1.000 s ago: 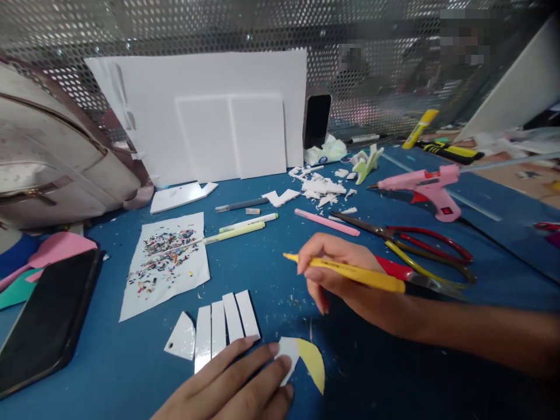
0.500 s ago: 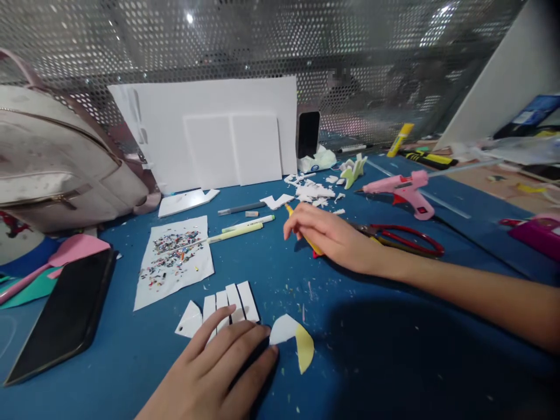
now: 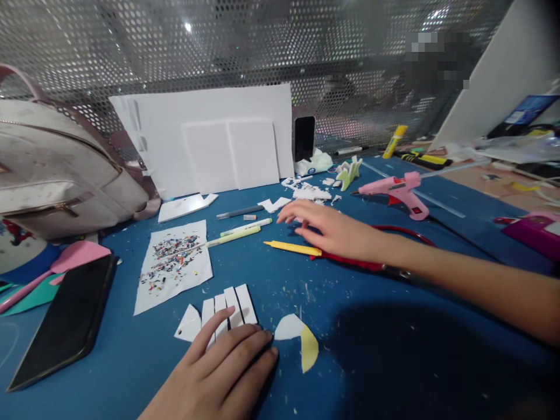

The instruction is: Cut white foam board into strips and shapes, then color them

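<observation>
My left hand (image 3: 223, 361) lies flat with fingers spread, its fingertips over a row of white strips (image 3: 245, 303). A white fan-shaped piece (image 3: 189, 324) with a small hole sits left of the strips. Right of my fingertips rest a curved white piece (image 3: 289, 326) and a yellow one (image 3: 310, 350), touching. My right hand (image 3: 328, 227) is open, fingers loosely stretched, with nothing in it. Just below it, a yellow marker (image 3: 291, 248) lies on the blue table (image 3: 271, 268). Under my right wrist are red-handled pliers (image 3: 409, 233), mostly hidden.
A paper sheet (image 3: 149, 294) with colourful bits lies left of centre, near two light-green pens (image 3: 238, 234). White scraps (image 3: 310, 191) and a pink glue gun (image 3: 400, 191) are further back. A phone (image 3: 65, 321) and backpack (image 3: 56, 157) stand at left; white boards (image 3: 153, 140) lean behind.
My right hand has let go of the yellow marker, which now lies on the table, and its fingers have opened. The pliers have shifted under the wrist. My left hand stays in place.
</observation>
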`<state>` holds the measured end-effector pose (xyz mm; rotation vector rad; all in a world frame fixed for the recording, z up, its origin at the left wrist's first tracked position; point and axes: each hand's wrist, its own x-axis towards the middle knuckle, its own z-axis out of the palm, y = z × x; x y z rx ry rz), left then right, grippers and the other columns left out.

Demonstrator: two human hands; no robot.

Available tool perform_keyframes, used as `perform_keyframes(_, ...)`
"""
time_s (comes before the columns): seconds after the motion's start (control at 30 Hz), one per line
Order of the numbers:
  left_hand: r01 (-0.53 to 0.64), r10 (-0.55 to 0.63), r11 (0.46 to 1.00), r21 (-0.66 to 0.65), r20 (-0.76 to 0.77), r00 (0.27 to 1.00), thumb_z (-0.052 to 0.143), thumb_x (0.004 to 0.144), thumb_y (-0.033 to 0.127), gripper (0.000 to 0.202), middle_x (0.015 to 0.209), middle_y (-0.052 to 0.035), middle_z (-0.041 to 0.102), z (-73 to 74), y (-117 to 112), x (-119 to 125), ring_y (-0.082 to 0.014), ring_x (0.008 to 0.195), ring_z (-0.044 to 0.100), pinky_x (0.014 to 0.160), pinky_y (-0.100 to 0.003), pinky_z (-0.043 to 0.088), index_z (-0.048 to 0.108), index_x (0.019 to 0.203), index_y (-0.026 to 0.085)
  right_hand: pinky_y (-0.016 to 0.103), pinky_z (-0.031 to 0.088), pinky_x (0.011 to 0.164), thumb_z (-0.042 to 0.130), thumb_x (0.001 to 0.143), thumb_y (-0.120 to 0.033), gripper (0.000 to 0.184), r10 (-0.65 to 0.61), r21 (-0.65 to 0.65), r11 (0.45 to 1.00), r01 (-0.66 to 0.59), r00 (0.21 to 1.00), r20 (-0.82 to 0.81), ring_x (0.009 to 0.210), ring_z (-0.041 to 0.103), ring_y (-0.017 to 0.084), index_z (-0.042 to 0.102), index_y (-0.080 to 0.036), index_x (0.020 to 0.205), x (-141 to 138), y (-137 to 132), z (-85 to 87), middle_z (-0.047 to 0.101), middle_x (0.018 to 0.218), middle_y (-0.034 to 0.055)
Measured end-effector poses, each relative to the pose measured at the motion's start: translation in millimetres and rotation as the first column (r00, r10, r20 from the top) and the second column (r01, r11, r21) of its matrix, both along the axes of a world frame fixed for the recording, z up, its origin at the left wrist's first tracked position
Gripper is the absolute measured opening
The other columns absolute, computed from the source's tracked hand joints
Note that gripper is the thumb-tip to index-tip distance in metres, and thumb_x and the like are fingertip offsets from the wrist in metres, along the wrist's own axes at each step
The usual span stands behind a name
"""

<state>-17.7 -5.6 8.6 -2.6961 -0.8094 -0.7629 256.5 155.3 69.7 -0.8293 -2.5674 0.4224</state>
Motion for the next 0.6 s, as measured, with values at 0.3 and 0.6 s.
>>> perform_keyframes(0.3, 0.024, -0.024, 1.0, 0.001, 0.016, 1.0, 0.041, 0.105, 0.024, 0.032, 0.11, -0.0023, 0.07, 2.3, -2, -2, -0.0169, 0.116, 0.061, 0.125, -0.043, 0.019, 0.071, 0.111, 0.02, 0.034, 0.041, 0.069, 0.053, 0.092, -0.027, 0.012, -0.259, 0.176, 0.96, 0.22, 0.933, 0.25, 0.09, 0.059, 0.027, 0.06, -0.018, 0.097, 25, 26, -0.4, 0.065, 0.097, 0.011)
perform_keyframes(0.6, 0.035, -0.035, 0.999, -0.007, 0.015, 0.999, 0.041, 0.105, 0.023, 0.031, 0.11, -0.0032, 0.069, 5.4, -2, 0, -0.0163, 0.116, 0.061, 0.124, -0.042, 0.021, 0.071, 0.111, 0.02, 0.03, 0.028, 0.057, 0.051, 0.085, -0.018, 0.003, -0.358, 0.195, 0.93, 0.312, 0.89, 0.284, 0.073, 0.057, 0.022, 0.051, -0.02, 0.083, 16, 22, -8.7, 0.063, 0.085, 0.0084)
